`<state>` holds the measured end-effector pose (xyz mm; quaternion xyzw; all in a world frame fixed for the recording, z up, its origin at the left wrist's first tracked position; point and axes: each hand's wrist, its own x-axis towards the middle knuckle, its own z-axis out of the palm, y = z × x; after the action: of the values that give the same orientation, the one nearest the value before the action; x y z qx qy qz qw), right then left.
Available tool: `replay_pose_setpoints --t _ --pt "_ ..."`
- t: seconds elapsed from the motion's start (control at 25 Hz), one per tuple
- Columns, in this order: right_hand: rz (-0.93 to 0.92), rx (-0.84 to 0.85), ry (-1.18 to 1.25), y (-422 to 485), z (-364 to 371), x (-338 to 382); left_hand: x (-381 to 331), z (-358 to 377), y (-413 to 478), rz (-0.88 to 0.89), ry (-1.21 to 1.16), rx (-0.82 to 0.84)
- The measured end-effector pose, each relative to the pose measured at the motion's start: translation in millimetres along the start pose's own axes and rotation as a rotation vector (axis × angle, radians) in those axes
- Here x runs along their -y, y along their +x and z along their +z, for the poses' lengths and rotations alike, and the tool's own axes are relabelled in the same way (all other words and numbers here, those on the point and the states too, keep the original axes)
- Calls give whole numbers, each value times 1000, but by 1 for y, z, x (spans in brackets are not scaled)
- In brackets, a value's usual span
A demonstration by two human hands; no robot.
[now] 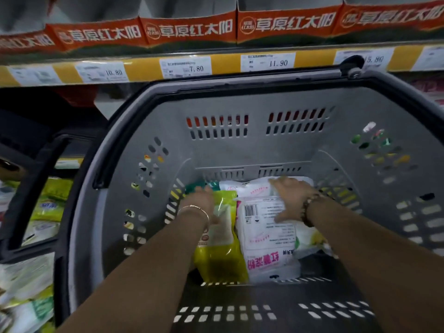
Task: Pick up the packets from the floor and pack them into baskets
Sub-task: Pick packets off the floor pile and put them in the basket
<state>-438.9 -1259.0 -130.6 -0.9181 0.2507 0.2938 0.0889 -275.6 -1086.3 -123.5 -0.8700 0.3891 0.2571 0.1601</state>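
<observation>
Grey basket (240,152) is holding both packets: the right hand (290,200) is pressing flat, fingers spread, on the white packet (264,239); the left hand (199,200) is resting on the yellow packet (221,258), its grip too blurred to tell. Pressing them flat, side by side, is probably saving room.

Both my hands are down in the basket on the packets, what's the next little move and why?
Probably lift the left hand and right hand out: the yellow packet and white packet already lie in the basket, and more packets wait outside, left.
</observation>
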Motion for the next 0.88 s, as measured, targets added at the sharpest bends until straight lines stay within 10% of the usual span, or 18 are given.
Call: replay_pose_setpoints --t 0.12,0.56,0.88 --pt "-171 122 -129 3 6 22 -13 16 -4 250 185 155" --pt "84 224 -222 20 63 73 -38 62 27 138 486 147" --pt "-30 294 -93 11 14 52 -18 -6 9 287 269 193"
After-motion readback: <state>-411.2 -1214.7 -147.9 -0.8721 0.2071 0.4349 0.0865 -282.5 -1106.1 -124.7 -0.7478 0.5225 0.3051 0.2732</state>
